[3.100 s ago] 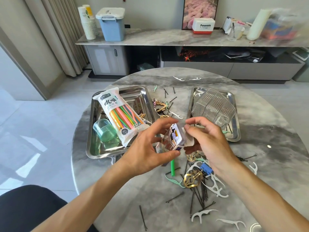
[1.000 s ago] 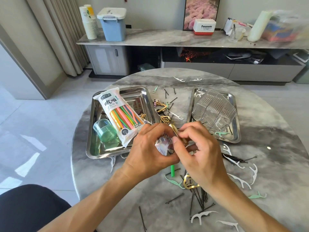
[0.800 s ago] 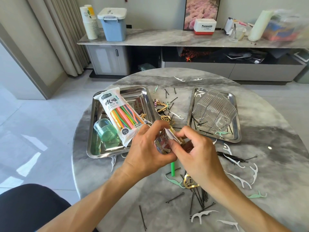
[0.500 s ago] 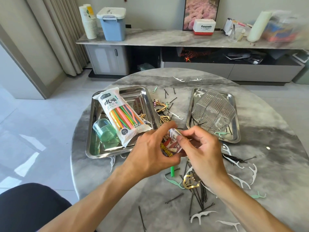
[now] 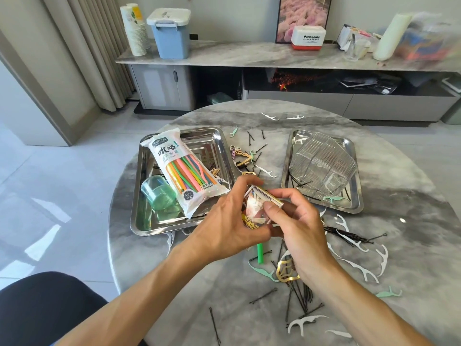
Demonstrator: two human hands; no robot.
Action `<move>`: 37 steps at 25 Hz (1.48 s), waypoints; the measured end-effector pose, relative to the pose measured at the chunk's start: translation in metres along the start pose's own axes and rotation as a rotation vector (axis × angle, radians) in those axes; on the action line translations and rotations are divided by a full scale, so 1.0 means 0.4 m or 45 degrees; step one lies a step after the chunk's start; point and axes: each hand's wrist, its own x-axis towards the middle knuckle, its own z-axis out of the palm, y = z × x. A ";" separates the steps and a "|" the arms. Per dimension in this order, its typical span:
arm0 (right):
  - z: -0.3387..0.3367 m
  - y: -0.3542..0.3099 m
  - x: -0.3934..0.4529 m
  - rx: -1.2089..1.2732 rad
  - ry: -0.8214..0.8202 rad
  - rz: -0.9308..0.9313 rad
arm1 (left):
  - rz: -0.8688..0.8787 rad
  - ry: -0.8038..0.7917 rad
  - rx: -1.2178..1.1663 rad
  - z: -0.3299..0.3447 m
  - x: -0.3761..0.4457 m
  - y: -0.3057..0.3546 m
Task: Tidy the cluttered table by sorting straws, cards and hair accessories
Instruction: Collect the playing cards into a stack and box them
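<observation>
Since a moment ago the small stack of printed picture cards [image 5: 258, 211] is tilting more face-up above the round grey marble table [image 5: 411, 196]. The left hand [image 5: 232, 221] is cupping it from below, fingers curled round it, while the right hand [image 5: 296, 221] is pinching its upper edge. The cards seem nearly squared, ready for sorting into a steel tray [image 5: 321, 206].

view: one head-worn wide-angle camera; no second view to share with.
position: above the near edge of the round bench [image 5: 411, 196].
facing: forward and down across the bench toward the far wall.
nearness: close; both forearms enter from the near edge, left hand [image 5: 224, 226] and right hand [image 5: 299, 228] at mid-frame.
far reach: sideboard [image 5: 249, 56], curtain [image 5: 82, 46] at far left.
edges: wide-angle bending, blur at far right.
</observation>
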 end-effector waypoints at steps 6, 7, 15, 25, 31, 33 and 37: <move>-0.014 -0.017 0.010 -0.059 0.080 -0.009 | -0.171 -0.131 -0.448 0.004 -0.011 0.004; -0.015 -0.018 0.010 -0.047 0.074 -0.004 | -0.206 -0.082 -0.608 0.008 -0.011 0.006; -0.006 -0.017 0.005 -0.041 0.104 -0.032 | -0.146 0.216 -0.542 0.036 -0.009 0.006; 0.002 -0.018 0.001 0.012 0.225 0.114 | -0.197 0.278 -0.216 0.035 -0.017 0.018; -0.005 -0.023 0.008 0.189 0.433 0.310 | 0.217 0.092 0.566 0.047 -0.039 0.001; -0.009 -0.031 0.010 0.197 0.414 0.348 | 0.237 0.083 0.504 0.041 -0.037 -0.002; -0.008 -0.035 0.006 0.132 0.304 0.293 | 0.254 0.078 0.446 0.029 -0.031 -0.004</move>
